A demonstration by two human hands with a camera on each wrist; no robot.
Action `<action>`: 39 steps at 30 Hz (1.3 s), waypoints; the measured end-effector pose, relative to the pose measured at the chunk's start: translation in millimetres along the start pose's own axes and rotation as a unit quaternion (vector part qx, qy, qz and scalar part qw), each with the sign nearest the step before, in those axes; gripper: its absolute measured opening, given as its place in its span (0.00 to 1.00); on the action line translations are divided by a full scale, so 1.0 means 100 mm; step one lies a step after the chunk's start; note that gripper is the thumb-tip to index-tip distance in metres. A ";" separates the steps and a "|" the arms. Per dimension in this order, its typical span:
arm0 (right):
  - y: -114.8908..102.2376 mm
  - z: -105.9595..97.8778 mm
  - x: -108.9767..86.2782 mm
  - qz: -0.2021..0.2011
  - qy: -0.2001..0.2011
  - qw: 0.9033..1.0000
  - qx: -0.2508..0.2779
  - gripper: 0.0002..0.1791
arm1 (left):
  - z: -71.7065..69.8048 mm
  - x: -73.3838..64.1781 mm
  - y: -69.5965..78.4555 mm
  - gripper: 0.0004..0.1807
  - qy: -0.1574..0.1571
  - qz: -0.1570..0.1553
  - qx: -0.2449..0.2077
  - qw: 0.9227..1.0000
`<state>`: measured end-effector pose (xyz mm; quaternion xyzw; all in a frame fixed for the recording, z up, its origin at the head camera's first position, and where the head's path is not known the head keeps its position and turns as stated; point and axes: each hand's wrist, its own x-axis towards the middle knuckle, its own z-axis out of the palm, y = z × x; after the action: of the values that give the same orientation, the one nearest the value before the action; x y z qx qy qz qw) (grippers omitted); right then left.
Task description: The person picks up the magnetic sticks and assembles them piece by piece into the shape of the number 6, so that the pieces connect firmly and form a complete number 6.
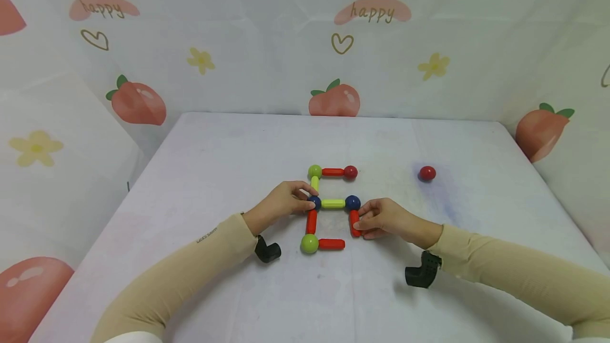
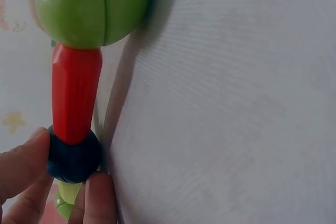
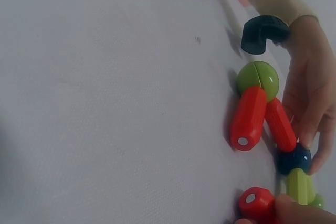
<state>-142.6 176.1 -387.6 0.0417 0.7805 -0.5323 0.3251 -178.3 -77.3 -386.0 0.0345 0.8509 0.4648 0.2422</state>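
Observation:
My left hand [image 1: 286, 199] pinches the left dark blue ball [image 2: 75, 160] of a figure made of balls and rods. My right hand [image 1: 387, 219] grips a red rod [image 1: 354, 222] whose far end meets the right blue ball [image 1: 352, 202]. A yellow-green rod [image 1: 333, 204] joins the two blue balls. Above the left one, a short yellow-green rod [image 1: 315, 182] leads to a green ball [image 1: 315, 171]. Below it, another red rod [image 2: 77, 93] runs to the nearer green ball [image 1: 310, 244]. From that ball a red rod [image 3: 248, 116] points right, its tip free.
At the figure's top, a red rod [image 1: 332, 172] ends in a red ball [image 1: 350, 172]. A loose red ball [image 1: 427, 173] lies farther right on the white table [image 1: 229, 147]. Black wrist cameras [image 1: 268, 252] hang below both sleeves. A printed cloth [image 1: 267, 41] stands behind the table.

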 end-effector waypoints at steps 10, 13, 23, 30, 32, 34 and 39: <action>0.00 0.00 0.00 -0.001 -0.001 1.000 -0.002 0.21 | -0.09 -0.09 0.02 0.16 0.000 -0.005 0.005 1.000; -0.01 0.00 0.00 -0.002 -0.002 1.000 -0.001 0.20 | -0.13 -0.17 0.05 0.17 0.011 0.016 0.017 1.000; 0.00 0.00 0.00 0.000 -0.002 1.000 -0.003 0.20 | 0.03 -0.48 0.11 0.13 -0.017 0.073 0.064 0.995; -0.01 0.00 -0.01 -0.002 -0.001 1.000 -0.007 0.20 | 0.20 -0.58 0.08 0.11 -0.044 0.094 0.126 0.987; -0.01 0.00 -0.01 -0.001 0.000 1.000 -0.006 0.20 | 0.23 -0.58 0.08 0.11 -0.048 0.094 0.138 0.985; -0.01 0.00 0.00 0.001 0.000 1.000 -0.005 0.20 | 0.24 -0.59 0.07 0.10 -0.052 0.096 0.146 0.983; 0.00 0.00 0.00 -0.001 -0.001 1.000 -0.007 0.20 | 0.28 -0.57 0.05 0.10 -0.053 0.105 0.170 0.978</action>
<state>-143.1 176.2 -387.4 0.0384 0.7837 -0.5273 0.3261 -117.0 -68.6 -372.8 0.1890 0.8951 0.3334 0.2278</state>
